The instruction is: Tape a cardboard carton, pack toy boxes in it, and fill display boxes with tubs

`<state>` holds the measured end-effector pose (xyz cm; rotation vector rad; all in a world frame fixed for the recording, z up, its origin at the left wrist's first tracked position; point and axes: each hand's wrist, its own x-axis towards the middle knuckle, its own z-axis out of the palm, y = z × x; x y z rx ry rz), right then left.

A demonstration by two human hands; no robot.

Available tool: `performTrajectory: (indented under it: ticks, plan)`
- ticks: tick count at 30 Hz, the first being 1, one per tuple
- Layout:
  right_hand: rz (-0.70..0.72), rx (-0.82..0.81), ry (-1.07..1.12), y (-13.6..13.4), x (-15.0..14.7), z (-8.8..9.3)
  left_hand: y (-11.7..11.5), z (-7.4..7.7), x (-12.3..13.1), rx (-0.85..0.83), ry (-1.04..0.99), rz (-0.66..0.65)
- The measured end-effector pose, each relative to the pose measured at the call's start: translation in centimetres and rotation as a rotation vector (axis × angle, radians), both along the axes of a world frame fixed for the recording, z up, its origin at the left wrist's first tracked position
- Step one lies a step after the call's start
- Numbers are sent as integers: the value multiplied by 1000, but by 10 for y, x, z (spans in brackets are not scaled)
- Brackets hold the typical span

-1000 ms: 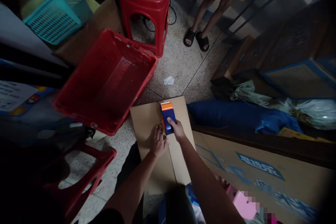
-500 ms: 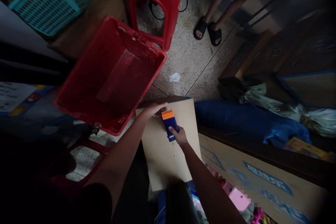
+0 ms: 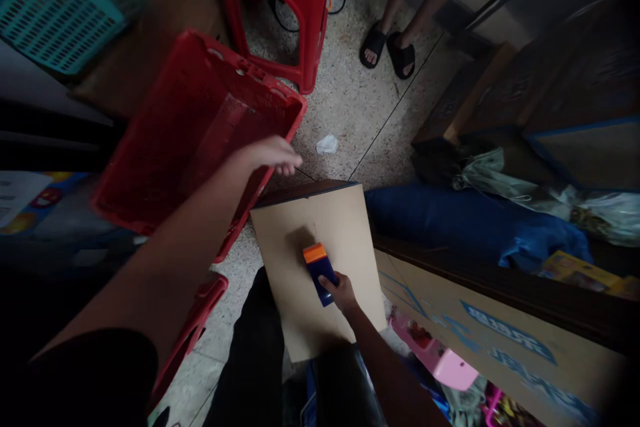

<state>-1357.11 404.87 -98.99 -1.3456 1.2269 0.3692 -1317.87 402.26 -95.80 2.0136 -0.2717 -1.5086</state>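
My right hand (image 3: pixel 341 291) grips a small dark blue box with an orange end (image 3: pixel 321 275), thumb on its upper face. The box is held low over the pale brown top of a cardboard carton (image 3: pixel 300 320), its orange end pointing away from me. My left hand (image 3: pixel 278 155) hangs in the air at the near right rim of a red plastic crate (image 3: pixel 125 207), beyond the carton's far left corner. Its fingers are loosely bent and slightly blurred, and nothing shows in them. No contents show in the visible part of the crate.
Behind the crate stand a red stool (image 3: pixel 277 20) and a teal basket (image 3: pixel 60 20). A person's feet in black sandals (image 3: pixel 387 52) are on the floor ahead. A white scrap (image 3: pixel 327 144) lies there. To the right are a blue bundle (image 3: pixel 465 227) and a printed carton (image 3: pixel 505 337).
My left hand has moved from beside the box's orange end, up and left to the crate's rim. My right hand has drawn the box nearer to me. The view has shifted slightly.
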Motion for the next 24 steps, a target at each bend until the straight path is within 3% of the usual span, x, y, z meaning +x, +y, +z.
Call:
performTrajectory:
  ticks: [2, 4, 6, 8, 11, 14, 17, 20, 24]
  plan:
    - [0, -28, -10, 1, -5, 0, 15, -9, -33, 260, 266, -228]
    - [0, -38, -28, 0, -4, -1, 35, -24, -74, 408, 476, -324]
    - [-4, -35, -50, -4, 1, -2, 53, -39, -106, 379, 575, -240]
    - [-11, -30, -73, -9, 9, -3, 63, -51, -123, 270, 664, -106]
    - [-24, -33, -105, -17, 24, -5, 61, -58, -122, -33, 749, 130]
    - [-68, -49, -141, -23, 37, -7, 44, -52, -103, -252, 649, 226]
    - [-116, -62, -159, -27, 45, -6, 26, -39, -87, -123, 517, 53]
    - [-135, -62, -165, -29, 49, -4, 16, -28, -84, 37, 546, -152]
    - [-148, -57, -171, -31, 53, -3, 18, -29, -97, -43, 443, -105]
